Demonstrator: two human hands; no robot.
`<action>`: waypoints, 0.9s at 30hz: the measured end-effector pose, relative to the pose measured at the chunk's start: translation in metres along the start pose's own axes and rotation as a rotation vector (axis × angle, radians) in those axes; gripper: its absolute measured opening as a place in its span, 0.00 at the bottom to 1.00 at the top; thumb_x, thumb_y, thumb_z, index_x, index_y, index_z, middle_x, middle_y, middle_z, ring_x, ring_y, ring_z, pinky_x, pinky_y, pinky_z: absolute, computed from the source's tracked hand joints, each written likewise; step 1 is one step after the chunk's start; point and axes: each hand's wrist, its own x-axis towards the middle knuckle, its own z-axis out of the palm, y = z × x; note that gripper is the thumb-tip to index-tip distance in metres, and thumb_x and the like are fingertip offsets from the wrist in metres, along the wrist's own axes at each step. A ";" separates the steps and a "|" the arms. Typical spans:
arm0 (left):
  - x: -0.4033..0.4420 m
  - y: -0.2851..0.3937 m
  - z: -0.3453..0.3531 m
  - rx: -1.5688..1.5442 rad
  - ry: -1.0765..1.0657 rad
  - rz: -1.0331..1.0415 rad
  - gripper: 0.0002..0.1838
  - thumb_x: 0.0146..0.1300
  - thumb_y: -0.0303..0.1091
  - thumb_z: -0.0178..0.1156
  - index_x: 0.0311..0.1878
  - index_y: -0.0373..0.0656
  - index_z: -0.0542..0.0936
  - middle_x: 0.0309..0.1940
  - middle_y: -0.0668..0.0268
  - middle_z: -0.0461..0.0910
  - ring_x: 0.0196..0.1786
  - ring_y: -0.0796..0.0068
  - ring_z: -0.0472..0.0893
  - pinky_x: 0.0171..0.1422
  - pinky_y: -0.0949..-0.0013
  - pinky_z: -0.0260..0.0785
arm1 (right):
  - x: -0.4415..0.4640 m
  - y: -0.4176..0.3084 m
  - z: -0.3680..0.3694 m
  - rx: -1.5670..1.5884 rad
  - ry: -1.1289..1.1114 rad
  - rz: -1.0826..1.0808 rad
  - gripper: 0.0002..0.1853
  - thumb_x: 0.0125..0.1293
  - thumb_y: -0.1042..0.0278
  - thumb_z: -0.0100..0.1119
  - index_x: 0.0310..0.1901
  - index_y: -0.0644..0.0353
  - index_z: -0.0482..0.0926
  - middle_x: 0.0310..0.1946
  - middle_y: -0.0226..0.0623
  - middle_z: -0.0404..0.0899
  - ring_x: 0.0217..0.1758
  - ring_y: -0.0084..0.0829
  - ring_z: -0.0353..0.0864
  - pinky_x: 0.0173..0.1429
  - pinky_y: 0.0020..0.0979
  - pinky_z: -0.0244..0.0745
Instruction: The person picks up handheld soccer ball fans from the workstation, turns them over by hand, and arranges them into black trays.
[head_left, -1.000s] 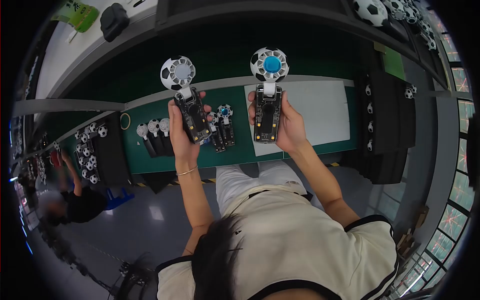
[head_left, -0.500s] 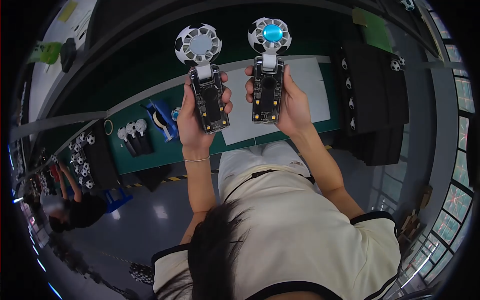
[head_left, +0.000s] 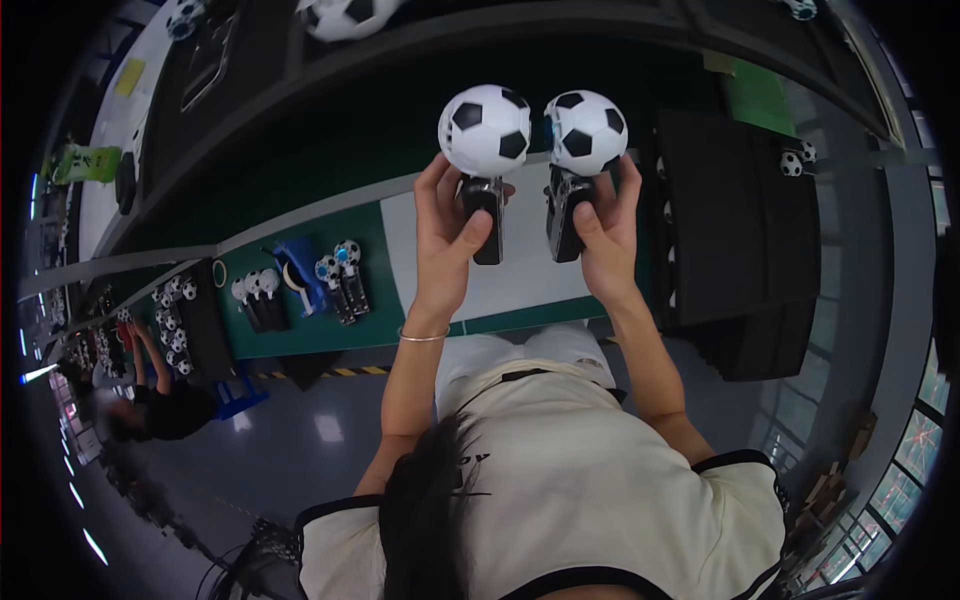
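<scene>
My left hand (head_left: 445,245) is closed around the dark handle of a handheld fan with a soccer-ball head (head_left: 485,130). In my right hand (head_left: 608,240) is a second handheld fan with the same black-and-white ball head (head_left: 588,132). Both fans are upright and side by side above the white sheet, a narrow gap between them. The rounded ball sides face me. A sliver of blue shows on the inner edge of the right fan. My thumbs press on the handles; most of the other fingers are behind.
A white sheet (head_left: 530,275) covers part of the green table (head_left: 370,225). To the left are more ball-headed fans (head_left: 345,285), a blue tape dispenser (head_left: 302,275) and a tape ring (head_left: 219,273). Stacked black trays (head_left: 740,220) stand at right. Another person (head_left: 165,400) works at far left.
Both fans have been turned from their grille and circuit-board faces to their rounded ball sides. They have come closer together and lower. Two fans at left are now more visible.
</scene>
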 end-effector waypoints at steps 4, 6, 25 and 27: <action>0.008 -0.043 0.072 0.051 -0.032 0.058 0.40 0.61 0.43 0.66 0.71 0.44 0.55 0.66 0.56 0.62 0.70 0.63 0.61 0.72 0.62 0.53 | 0.002 -0.027 -0.080 -0.074 0.000 -0.063 0.40 0.66 0.56 0.61 0.71 0.56 0.46 0.65 0.46 0.62 0.67 0.35 0.62 0.72 0.36 0.53; 0.016 -0.053 0.107 -0.060 -0.157 0.006 0.32 0.69 0.48 0.54 0.68 0.40 0.57 0.59 0.53 0.70 0.59 0.64 0.73 0.65 0.64 0.63 | -0.001 -0.038 -0.130 -0.027 -0.060 -0.010 0.38 0.67 0.53 0.59 0.70 0.56 0.49 0.65 0.46 0.62 0.67 0.34 0.61 0.73 0.36 0.50; 0.045 -0.130 0.264 -0.433 -0.447 -0.613 0.28 0.73 0.46 0.32 0.65 0.33 0.63 0.33 0.49 0.77 0.25 0.66 0.76 0.30 0.66 0.71 | -0.011 -0.131 -0.383 -1.114 0.029 -0.160 0.19 0.44 0.76 0.68 0.42 0.59 0.80 0.43 0.35 0.81 0.48 0.37 0.79 0.58 0.36 0.72; 0.039 -0.133 0.262 -0.376 -0.350 -0.638 0.29 0.73 0.47 0.31 0.65 0.33 0.63 0.33 0.49 0.77 0.24 0.66 0.76 0.30 0.66 0.72 | -0.001 -0.129 -0.411 -1.431 -0.053 -0.389 0.20 0.44 0.80 0.65 0.43 0.56 0.80 0.46 0.33 0.80 0.53 0.36 0.77 0.67 0.40 0.67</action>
